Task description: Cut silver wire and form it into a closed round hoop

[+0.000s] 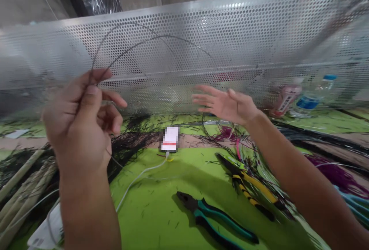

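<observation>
My left hand (86,119) is raised at the left, thumb and index finger pinched on a thin dark wire (127,23). From the pinch the wire arches up and over to the right in two curves. A stretch of it also trails below the hand. My right hand (225,104) is held up right of the middle, fingers stretched out and slightly blurred, with nothing in it. Below, pliers with teal and black handles (213,215) lie on the green surface. Yellow and black handled pliers (250,184) rest near my right forearm.
A phone (170,138) with a white cable (135,179) lies on the green table cover (144,211). Dark wire bundles (135,138) spread on both sides. A perforated metal panel (184,57) stands behind, with two bottles (309,96) (288,96) before it. Wooden sticks (31,180) lie left.
</observation>
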Action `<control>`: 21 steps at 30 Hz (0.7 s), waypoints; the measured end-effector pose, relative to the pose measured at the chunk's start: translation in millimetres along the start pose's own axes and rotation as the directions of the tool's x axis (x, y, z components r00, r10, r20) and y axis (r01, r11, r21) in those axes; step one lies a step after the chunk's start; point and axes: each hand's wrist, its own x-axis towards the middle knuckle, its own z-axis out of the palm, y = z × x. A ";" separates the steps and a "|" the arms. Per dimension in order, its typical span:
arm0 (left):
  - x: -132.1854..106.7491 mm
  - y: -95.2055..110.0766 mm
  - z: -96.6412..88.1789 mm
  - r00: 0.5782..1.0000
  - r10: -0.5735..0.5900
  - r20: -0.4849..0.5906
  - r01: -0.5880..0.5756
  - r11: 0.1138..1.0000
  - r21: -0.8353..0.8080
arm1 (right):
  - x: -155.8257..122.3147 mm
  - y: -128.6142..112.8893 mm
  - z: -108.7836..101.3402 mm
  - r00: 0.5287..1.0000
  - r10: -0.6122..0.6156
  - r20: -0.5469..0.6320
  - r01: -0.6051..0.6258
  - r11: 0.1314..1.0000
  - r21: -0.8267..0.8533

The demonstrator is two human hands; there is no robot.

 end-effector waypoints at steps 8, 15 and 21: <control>7.1 -8.8 -1.5 0.871 -0.428 0.240 0.478 0.851 -0.219 | -12.3 19.3 9.6 0.996 0.072 -0.057 -0.071 0.997 0.018; 12.8 -25.3 -10.6 0.805 -0.469 0.365 0.561 0.802 -0.207 | -7.0 15.2 24.8 1.000 -0.020 -0.006 0.020 0.955 0.295; 12.7 -36.5 -9.3 0.775 -0.510 0.373 0.613 0.751 -0.245 | -17.1 5.1 26.1 0.988 0.023 -0.151 0.020 0.961 0.275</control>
